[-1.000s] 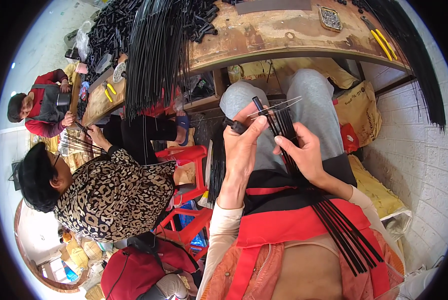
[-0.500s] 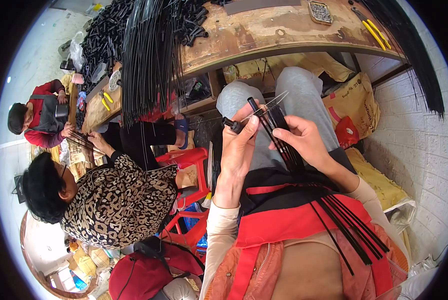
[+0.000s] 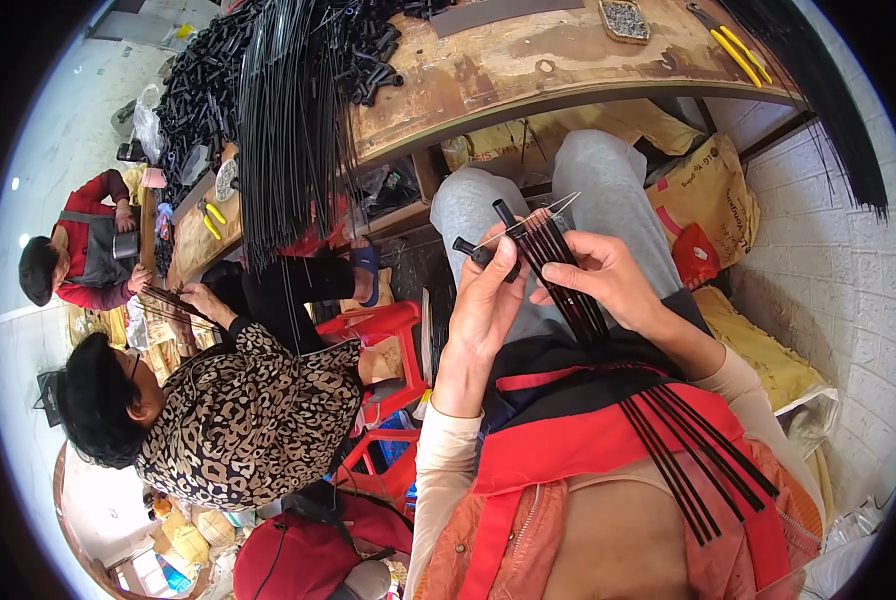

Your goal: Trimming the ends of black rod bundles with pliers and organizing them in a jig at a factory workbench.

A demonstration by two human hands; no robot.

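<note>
Over my lap, my left hand (image 3: pixel 490 300) is closed, its thumb pressed on a small black plastic tube piece (image 3: pixel 473 250) with a flared end. A thin bent wire (image 3: pixel 566 203) runs from near my thumb across the upper ends of several thin black rods (image 3: pixel 560 275). My right hand (image 3: pixel 608 280) pinches these rods at their side, thumb on top. Beside the wire, a thicker black tube end (image 3: pixel 505 213) sticks up by my left fingertips. The rods' far ends fan out over my red and black apron (image 3: pixel 568 450). Whether the wire passes through every rod cannot be made out.
Ahead stands a wooden bench (image 3: pixel 528 70) with yellow-handled pliers (image 3: pixel 738 55), a tray of small metal bits (image 3: pixel 624 20), piled black plastic pieces (image 3: pixel 198 100) and a hanging rod bundle (image 3: pixel 288 150). At left, two people handle rods near a red stool (image 3: pixel 393 350). A white wall (image 3: pixel 828 330) is at right.
My left fingers have lowered slightly around the tube piece. Over the apron, more rods now lie apart in the left group. The view has shifted a little.
</note>
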